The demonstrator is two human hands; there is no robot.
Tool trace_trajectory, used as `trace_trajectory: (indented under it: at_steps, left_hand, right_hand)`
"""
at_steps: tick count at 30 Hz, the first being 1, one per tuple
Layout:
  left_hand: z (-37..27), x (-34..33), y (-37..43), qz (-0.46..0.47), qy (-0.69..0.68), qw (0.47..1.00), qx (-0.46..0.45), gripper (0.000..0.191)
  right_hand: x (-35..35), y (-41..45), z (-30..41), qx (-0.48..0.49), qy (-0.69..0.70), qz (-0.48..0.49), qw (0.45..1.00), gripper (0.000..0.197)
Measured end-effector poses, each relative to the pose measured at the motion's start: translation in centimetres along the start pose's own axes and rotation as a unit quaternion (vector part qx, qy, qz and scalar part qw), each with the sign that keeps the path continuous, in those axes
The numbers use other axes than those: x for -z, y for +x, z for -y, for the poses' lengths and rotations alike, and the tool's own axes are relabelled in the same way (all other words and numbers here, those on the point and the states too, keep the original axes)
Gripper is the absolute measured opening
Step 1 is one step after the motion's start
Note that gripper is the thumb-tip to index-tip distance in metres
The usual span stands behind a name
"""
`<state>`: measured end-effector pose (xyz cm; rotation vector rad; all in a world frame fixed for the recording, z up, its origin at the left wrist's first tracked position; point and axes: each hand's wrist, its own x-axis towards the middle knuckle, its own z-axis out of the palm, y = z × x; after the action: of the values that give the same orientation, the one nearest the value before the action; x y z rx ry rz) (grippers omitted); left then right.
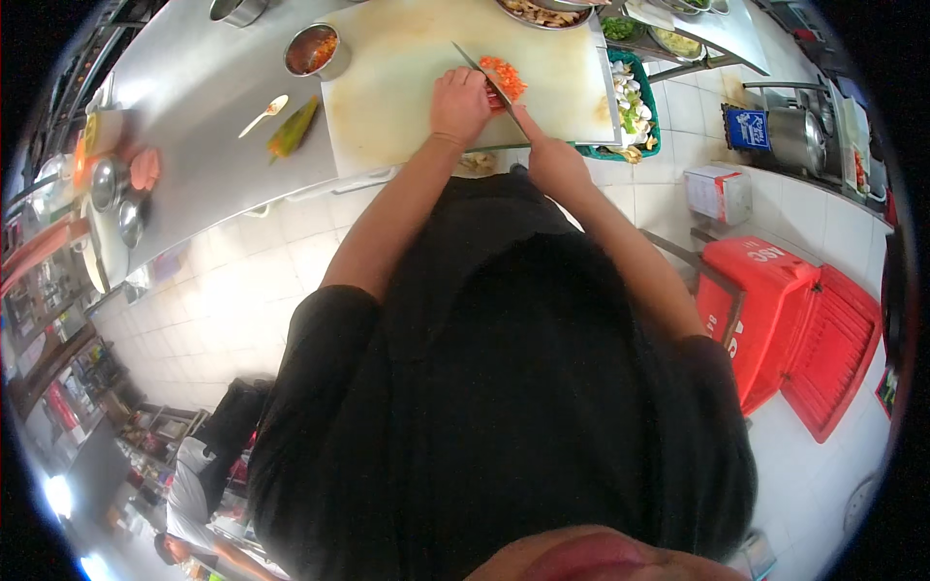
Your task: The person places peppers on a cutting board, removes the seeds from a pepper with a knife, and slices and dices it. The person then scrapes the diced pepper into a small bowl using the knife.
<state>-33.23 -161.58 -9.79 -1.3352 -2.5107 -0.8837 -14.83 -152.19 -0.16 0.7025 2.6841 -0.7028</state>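
My right hand [556, 161] grips a kitchen knife [501, 91], its index finger stretched along the blade. The blade slants across the cutting board [407, 80], its tip pointing away from me to the left. Against the knife's left side, my left hand [461, 105] presses down on red pieces [495, 100], probably pepper, partly hidden under its fingers. Finely diced orange-red bits [506, 76] lie in a small heap on the blade's right side. A green and orange pepper [293, 131] rests on the steel counter left of the board, beside a pale spoon [265, 116].
A metal pot [316, 52] with red chopped contents stands at the board's left edge. A bowl of brown slices [545, 13] sits at the far edge. Right of the board is a green basket of scraps [632, 109]. A red bin [763, 312] stands right; another person [200, 472] is lower left.
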Motion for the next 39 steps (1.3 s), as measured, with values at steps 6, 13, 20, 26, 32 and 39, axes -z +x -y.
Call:
trace_trajectory:
  at_steps: [6,13,20,26,32,39]
  left_hand:
    - [0.8,-0.2,-0.6,-0.029,0.003,1.0,-0.005,0.008]
    - [1.0,-0.5,-0.4,-0.009,-0.013,1.0,-0.011,0.01]
    - [1.3,0.7,-1.1,-0.041,-0.095,0.995,0.003,0.007]
    - [1.9,1.1,-1.1,-0.05,-0.09,0.994,-0.02,0.007]
    - [2.0,1.2,-0.7,-0.05,-0.067,0.996,-0.026,0.008]
    - [1.9,1.1,-1.4,-0.017,-0.057,0.998,-0.008,0.009]
  right_hand:
    - [2.8,0.2,2.0,-0.005,-0.017,0.035,0.999,0.09]
    - [-0.4,1.3,1.2,0.001,0.025,0.004,1.0,0.092]
    - [0.5,1.2,0.9,0.014,-0.021,-0.037,0.999,0.09]
    - [1.7,-2.5,3.0,-0.005,-0.037,-0.009,0.999,0.088]
    - [0.0,-1.4,3.3,-0.041,-0.068,0.008,0.997,0.086]
    - [0.9,0.1,4.2,-0.057,-0.011,0.025,0.998,0.09]
